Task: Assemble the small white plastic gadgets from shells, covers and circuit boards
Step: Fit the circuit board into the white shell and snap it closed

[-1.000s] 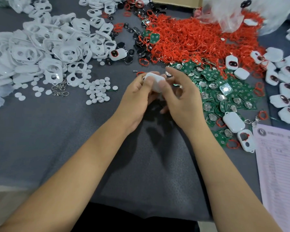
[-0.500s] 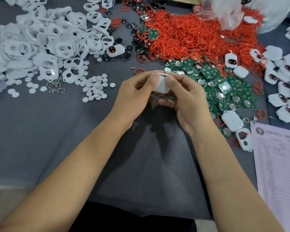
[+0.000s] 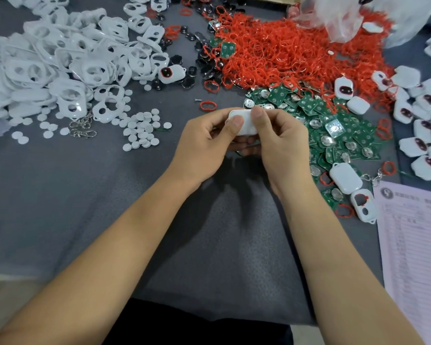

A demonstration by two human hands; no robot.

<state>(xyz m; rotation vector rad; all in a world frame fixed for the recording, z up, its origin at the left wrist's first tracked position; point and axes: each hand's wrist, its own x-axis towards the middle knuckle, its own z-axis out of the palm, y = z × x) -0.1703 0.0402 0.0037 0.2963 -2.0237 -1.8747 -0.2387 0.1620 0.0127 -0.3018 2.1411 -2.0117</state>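
Pinching the small white rounded plastic gadget from both ends, my left hand and right hand curl round it, thumbs on top, its long axis lying left to right. Beyond it lie green square circuit boards; nearer me, the bare grey cloth tabletop leaves room.

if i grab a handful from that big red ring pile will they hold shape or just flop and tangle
The red rings look thin and bent out of round, so they are probably floppy. They lie interlocked in a dense heap, so a handful would likely drag neighbours along. Some sit over the green circuit boards, so a grab near that edge might shift those too.
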